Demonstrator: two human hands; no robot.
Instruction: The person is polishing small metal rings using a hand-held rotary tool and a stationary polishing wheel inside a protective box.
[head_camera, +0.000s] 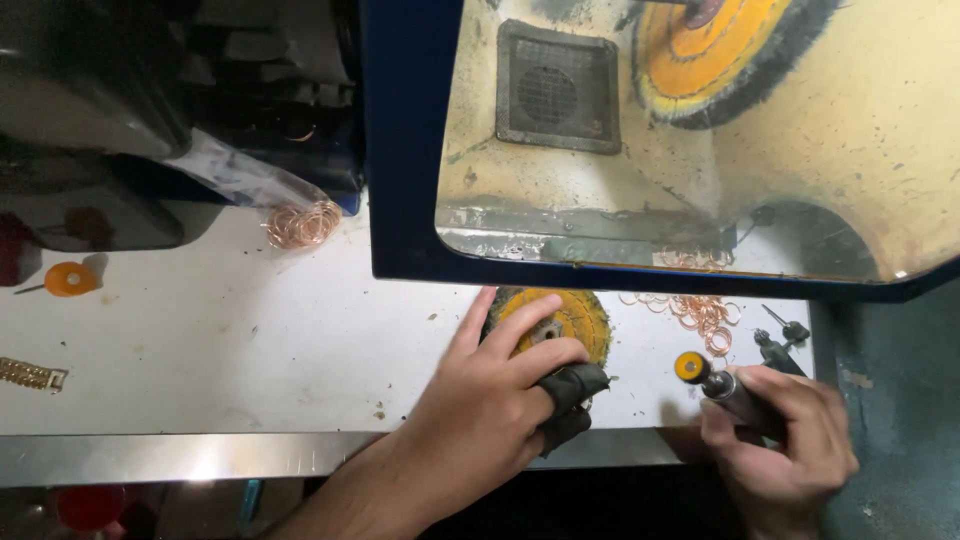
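At lower centre we press our left hand (490, 400) flat on the yellow buffing wheel (560, 318), steadying it, while our right hand (785, 440) clenches the rotary handpiece (725, 388) at lower right.

Head view, looking down on a white bench (250, 340) with a steel front edge. The left hand (480, 400) — two fingertips wrapped in dark cloth guards — rests on a yellow cloth buffing wheel (570, 315) lying flat on the bench. The right hand (790, 440) is closed around a dark metal rotary handpiece (735, 395) tipped with a small orange polishing disc (690, 367). Just beyond lies a loose pile of copper-coloured wire rings (705, 312); a second coil of copper rings (302, 224) sits further left. A blue-framed polishing hood (400, 200) above encloses a large yellow-and-black brush wheel (720, 60) — beside a square dark vent grille (557, 88).
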